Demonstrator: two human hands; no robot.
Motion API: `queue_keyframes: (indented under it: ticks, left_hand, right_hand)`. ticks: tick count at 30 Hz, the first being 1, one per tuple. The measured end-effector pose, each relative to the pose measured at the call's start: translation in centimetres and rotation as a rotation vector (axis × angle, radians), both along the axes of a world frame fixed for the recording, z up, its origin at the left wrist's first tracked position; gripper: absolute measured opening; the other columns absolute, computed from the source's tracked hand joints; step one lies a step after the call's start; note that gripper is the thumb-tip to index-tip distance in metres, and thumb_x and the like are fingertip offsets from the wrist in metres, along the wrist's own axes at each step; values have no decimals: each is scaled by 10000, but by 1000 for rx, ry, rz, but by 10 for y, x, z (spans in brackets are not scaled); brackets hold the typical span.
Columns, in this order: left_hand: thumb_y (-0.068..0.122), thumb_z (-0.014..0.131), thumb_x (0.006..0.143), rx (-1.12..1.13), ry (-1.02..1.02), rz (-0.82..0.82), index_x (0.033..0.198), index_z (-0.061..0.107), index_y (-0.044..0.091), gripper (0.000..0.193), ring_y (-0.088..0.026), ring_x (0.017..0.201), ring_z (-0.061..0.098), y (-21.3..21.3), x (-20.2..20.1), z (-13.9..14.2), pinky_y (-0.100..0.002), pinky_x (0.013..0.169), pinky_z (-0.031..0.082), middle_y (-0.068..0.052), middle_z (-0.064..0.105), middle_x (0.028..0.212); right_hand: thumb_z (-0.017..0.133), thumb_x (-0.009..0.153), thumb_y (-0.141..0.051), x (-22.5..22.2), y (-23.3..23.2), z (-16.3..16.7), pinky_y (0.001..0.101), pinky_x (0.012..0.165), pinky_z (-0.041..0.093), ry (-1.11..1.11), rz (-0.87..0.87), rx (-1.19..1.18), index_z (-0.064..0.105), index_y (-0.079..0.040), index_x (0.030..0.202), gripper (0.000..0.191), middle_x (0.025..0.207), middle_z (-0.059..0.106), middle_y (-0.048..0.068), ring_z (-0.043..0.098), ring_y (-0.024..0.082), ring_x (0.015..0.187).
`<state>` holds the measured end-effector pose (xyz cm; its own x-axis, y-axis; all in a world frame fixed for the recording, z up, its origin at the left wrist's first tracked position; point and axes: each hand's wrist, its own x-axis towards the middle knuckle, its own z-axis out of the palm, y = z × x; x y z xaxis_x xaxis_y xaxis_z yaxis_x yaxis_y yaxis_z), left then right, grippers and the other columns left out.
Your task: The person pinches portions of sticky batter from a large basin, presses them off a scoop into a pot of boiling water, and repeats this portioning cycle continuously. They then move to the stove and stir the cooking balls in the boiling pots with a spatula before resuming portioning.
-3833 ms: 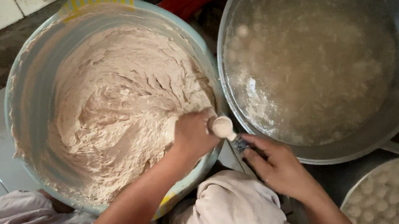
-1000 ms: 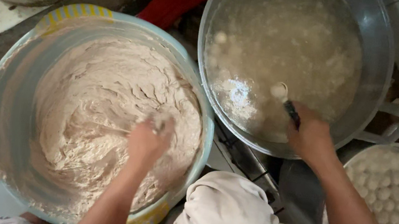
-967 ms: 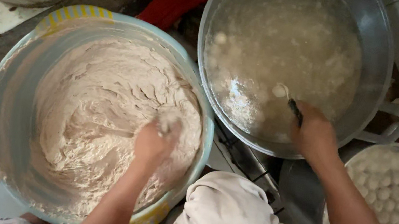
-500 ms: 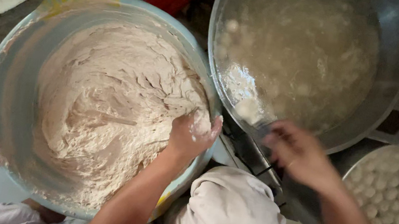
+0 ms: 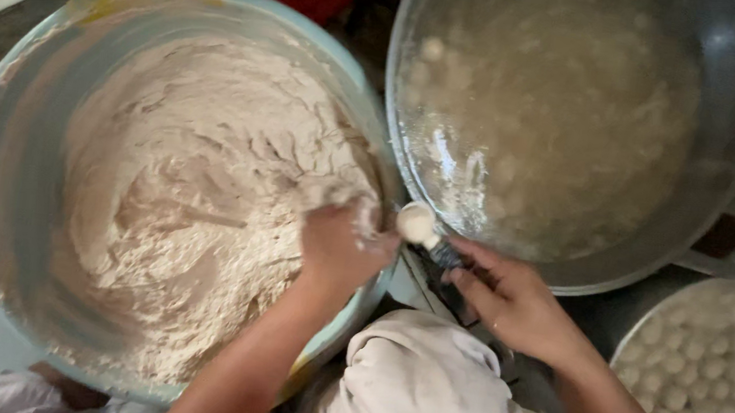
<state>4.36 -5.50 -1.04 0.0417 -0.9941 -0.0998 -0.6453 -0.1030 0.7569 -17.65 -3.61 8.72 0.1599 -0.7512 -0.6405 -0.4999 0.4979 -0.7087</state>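
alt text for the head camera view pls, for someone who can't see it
Seen from above, a left hand squeezes paste from a big bowl while the right hand holds a spoon beside it. A large metal pot of cloudy liquid sits behind.

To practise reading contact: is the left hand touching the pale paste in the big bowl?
Touching. The head view shows the left hand with its fingers sunk into the paste at the bowl's right side, no gap.

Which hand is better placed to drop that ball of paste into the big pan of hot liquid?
The right hand, probably. It holds the spoon carrying the ball just at the pan's rim, while the left hand is down in the paste in the basin.
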Motion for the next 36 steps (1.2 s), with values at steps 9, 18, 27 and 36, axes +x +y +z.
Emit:
queue_keyframes:
  ticks: [9,18,27,36]
  left_hand:
    - [330,814,810,-231,88,71,835,723,24,320,-400,749,702,8,-1,-14,-446,746,585,-179,717,772]
    - [216,802,798,-292,252,-14,829,646,63,221,-350,643,690,15,-11,-33,-429,600,560,-115,682,710]
    - [203,739,673,-33,90,-78,903,710,39,284,-390,761,706,-1,-5,-17,-481,693,559,-182,724,808]
    - [342,765,800,-222,-32,84,881,726,0,353,-435,747,680,-3,3,-13,-483,721,576,-237,703,806]
  right_hand:
    - [638,963,-128,-58,-6,-15,314,735,535,434,-58,-337,629,-116,1403,441,976,723,131,630,159,778]
    - [618,948,-112,7,7,1,302,746,564,80,72,-183,577,-91,1417,471,1007,794,113,695,132,830]
    - [643,953,-128,17,-9,-1,313,691,519,39,157,-24,646,-82,1371,421,906,729,73,583,129,771]
    - [606,943,-89,-63,-32,-44,320,831,518,345,6,-451,548,-103,1490,550,1169,670,121,629,151,958]
